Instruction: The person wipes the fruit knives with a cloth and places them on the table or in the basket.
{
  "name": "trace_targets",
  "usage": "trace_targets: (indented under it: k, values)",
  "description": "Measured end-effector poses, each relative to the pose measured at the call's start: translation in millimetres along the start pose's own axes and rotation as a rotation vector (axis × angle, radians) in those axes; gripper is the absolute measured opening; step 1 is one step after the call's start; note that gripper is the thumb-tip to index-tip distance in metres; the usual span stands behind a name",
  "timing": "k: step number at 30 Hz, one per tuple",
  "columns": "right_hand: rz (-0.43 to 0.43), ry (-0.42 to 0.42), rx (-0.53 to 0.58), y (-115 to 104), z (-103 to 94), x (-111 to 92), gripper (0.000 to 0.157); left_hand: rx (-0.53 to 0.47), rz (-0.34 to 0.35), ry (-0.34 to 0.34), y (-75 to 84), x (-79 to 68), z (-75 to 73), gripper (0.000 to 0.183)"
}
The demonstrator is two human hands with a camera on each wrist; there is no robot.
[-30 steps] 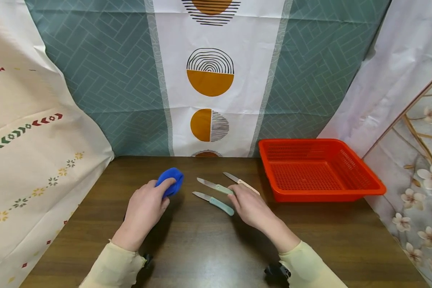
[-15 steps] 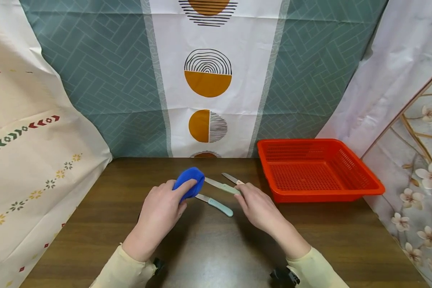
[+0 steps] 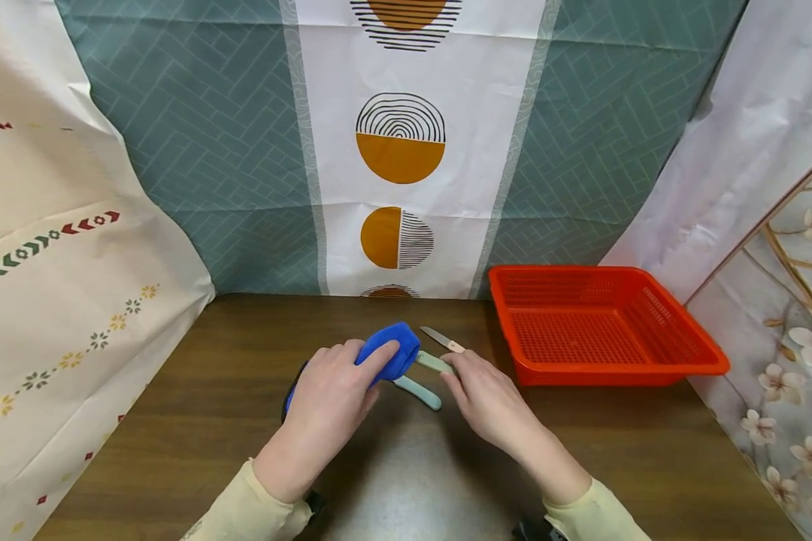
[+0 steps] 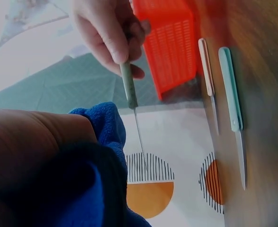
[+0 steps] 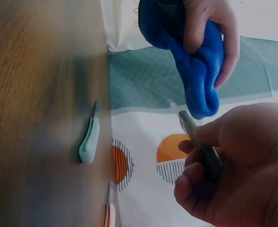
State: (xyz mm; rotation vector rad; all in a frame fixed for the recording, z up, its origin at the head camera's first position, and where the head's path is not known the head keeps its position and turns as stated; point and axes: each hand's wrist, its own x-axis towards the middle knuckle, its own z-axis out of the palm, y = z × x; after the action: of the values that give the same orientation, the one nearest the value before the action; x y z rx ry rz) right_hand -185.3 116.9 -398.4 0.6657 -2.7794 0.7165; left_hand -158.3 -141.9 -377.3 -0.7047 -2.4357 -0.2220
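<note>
My left hand [image 3: 334, 391] grips a folded blue cloth [image 3: 394, 347] between thumb and fingers. Just right of it, my right hand [image 3: 483, 394] holds a knife by its pale green handle [image 3: 433, 361], lifted off the table. The blade [image 4: 139, 135] shows bare in the left wrist view, pointing toward the cloth; in the head view the cloth hides it. Beneath, a knife with a light teal handle [image 3: 418, 392] lies on the table, its blade mostly hidden by the cloth and left hand. Behind the right hand lies a knife with a cream-pink handle, its blade [image 3: 435, 335] pointing left.
A red plastic basket [image 3: 519, 374] stands at the table's back right, right of the knives. The brown wooden table [image 3: 196, 421] ends at a patterned cloth backdrop [image 3: 257, 188]. Printed cloths also hang at the left and right sides.
My left hand has carried the blue cloth right, up to the knife. My right hand has taken the green-handled knife and raised it from the table.
</note>
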Motion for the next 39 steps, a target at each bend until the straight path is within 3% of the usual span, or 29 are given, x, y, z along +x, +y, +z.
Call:
trace_targets:
  k: [7, 21, 30, 39]
  values:
    - [-0.018, 0.007, 0.003, -4.8, -1.0, -1.6, 0.023, 0.023, 0.029, 0.029, 3.7, -3.0, -0.9, 0.072]
    - [-0.076, 0.045, -0.001, -10.1, -3.5, -5.3, 0.022, 0.048, 0.029, 0.023, 4.3, -4.2, -4.0, 0.073]
    - [-0.079, 0.034, 0.002, -11.1, -5.6, -5.5, 0.023, 0.064, 0.001, -0.009, 0.1, -3.1, -4.0, 0.072]
    - [-0.108, 0.066, -0.014, -9.1, -7.5, -6.6, 0.024, 0.107, -0.046, 0.003, -12.1, -4.4, -10.0, 0.066]
